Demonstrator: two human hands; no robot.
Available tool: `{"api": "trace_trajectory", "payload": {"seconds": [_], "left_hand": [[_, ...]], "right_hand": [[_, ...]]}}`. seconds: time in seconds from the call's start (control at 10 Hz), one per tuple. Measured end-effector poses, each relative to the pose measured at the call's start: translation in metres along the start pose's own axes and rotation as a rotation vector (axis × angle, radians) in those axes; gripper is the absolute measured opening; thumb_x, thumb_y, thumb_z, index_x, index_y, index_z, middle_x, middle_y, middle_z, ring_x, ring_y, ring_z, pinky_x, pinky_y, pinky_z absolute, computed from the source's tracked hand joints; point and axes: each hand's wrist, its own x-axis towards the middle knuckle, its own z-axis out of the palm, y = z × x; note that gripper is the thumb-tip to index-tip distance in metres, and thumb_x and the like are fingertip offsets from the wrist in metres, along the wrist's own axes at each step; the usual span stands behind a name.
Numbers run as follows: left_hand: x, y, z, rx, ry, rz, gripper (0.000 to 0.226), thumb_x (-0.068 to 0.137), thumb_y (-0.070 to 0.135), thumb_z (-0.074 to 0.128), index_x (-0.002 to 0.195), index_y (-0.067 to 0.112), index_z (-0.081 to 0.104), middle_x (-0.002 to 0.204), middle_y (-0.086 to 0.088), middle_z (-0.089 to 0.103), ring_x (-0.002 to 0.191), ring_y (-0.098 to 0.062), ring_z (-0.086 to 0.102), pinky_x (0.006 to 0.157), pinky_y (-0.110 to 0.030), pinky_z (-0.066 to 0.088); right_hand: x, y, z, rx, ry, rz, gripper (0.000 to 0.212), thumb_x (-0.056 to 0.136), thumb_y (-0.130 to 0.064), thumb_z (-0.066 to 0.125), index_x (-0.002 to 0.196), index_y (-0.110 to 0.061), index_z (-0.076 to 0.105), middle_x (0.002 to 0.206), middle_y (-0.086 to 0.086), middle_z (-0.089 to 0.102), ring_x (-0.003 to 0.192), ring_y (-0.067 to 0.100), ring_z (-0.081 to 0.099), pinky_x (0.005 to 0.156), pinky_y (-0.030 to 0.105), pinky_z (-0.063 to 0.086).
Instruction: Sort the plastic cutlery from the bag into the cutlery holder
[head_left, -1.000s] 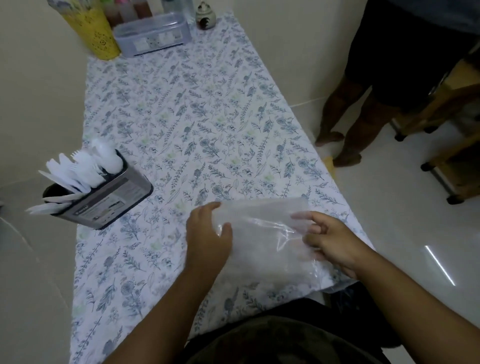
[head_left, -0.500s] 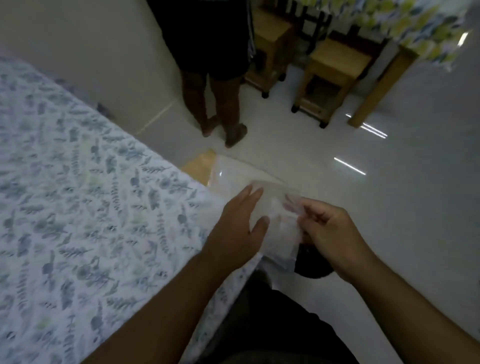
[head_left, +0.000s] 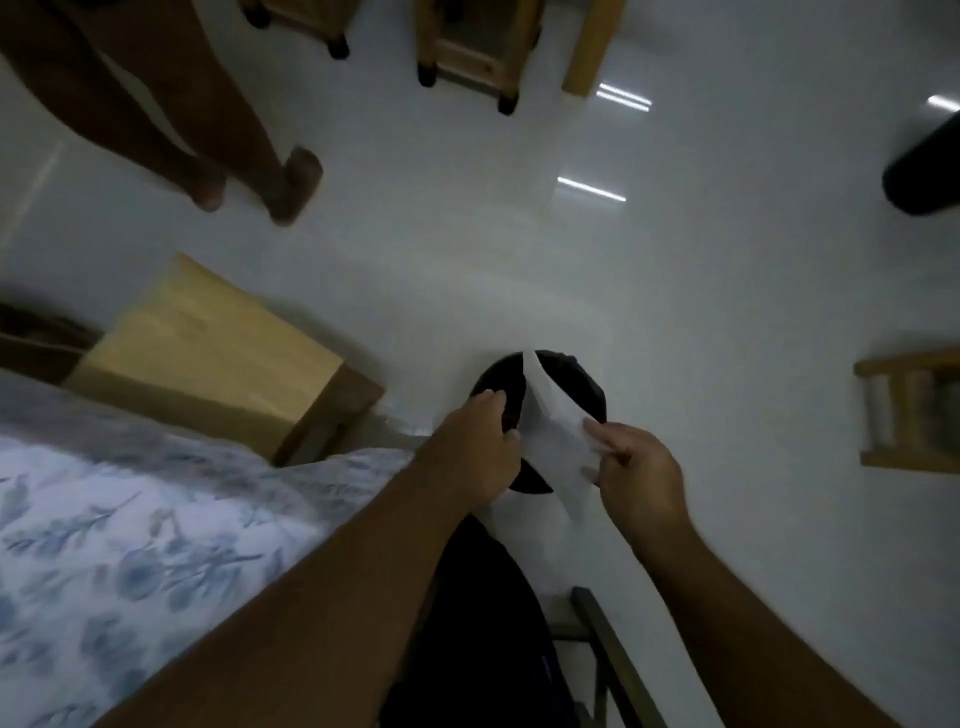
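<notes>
The clear plastic bag (head_left: 553, 431) looks empty and hangs folded between my hands, off the right side of the table and over a round black bin (head_left: 576, 376) on the floor. My left hand (head_left: 475, 447) holds the bag's left edge. My right hand (head_left: 636, 467) pinches its right side with thumb and fingers. The cutlery holder and the cutlery are out of view.
The table with the blue floral cloth (head_left: 130, 519) fills the lower left. A wooden stool (head_left: 218, 358) stands beside it. Another person's bare legs (head_left: 208, 156) stand at the upper left. More wooden stools (head_left: 467, 47) are at the top and right, and a dark object (head_left: 924, 171) at far right.
My view has swung from the table to the floor on the right. Both hands carried the bag off the table's edge to above the black bin, and the bag is now folded narrower.
</notes>
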Motion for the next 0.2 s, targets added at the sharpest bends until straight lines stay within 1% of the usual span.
{"api": "trace_trajectory", "payload": {"seconds": [0.1, 0.2], "left_hand": [[0.032, -0.012, 0.019, 0.094, -0.058, -0.072, 0.047, 0.105, 0.026, 0.041, 0.148, 0.006, 0.036, 0.155, -0.013, 0.036, 0.14, -0.028, 0.038, 0.113, -0.034, 0.03], [0.054, -0.013, 0.036, 0.16, -0.116, -0.116, 0.04, 0.101, 0.027, 0.045, 0.135, 0.006, 0.045, 0.141, -0.016, 0.047, 0.127, -0.033, 0.048, 0.108, -0.044, 0.041]], "right_hand": [[0.054, 0.031, 0.025, -0.165, -0.08, 0.062, 0.04, 0.098, 0.009, 0.049, 0.137, 0.006, 0.058, 0.136, 0.027, 0.06, 0.109, 0.028, 0.061, 0.078, 0.011, 0.044], [0.097, 0.034, 0.052, -0.377, -0.253, 0.194, 0.059, 0.103, -0.01, 0.049, 0.159, -0.013, 0.031, 0.154, 0.016, 0.046, 0.135, 0.036, 0.049, 0.094, 0.021, 0.04]]}}
